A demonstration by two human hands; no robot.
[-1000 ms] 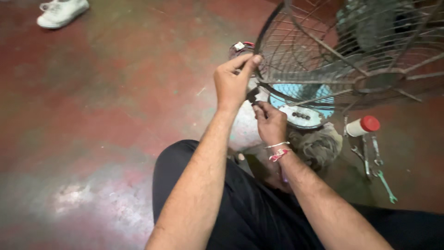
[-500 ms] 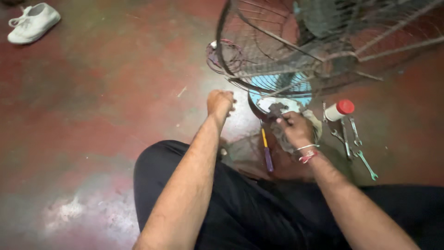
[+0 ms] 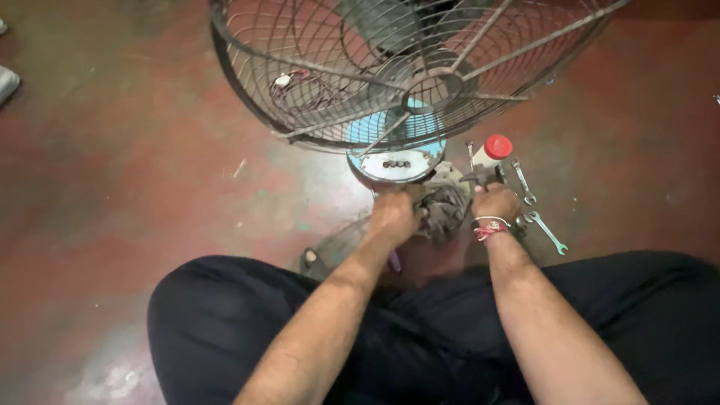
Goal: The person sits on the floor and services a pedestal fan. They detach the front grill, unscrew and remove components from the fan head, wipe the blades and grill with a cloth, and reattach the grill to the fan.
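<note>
Down on the floor, the person's left hand is curling shut over something low beside a grey rag, though what its fingers are holding I cannot tell from where I am standing. The right hand is closing around a small dark tool, pliers by the look of it, just in front of a little white bottle with a red cap. Both hands are working right at the foot of a standing fan, whose pale blue base is sitting on the red floor between them, its switch panel facing up. Above it the wire guard is tilting toward the person, closed over the dark blades. Two spanners are lying just to the right of the wrist. Judging by the tools spread out and the loose wiring showing behind the guard, the repair is looking only partway through, with the base not yet closed up.
</note>
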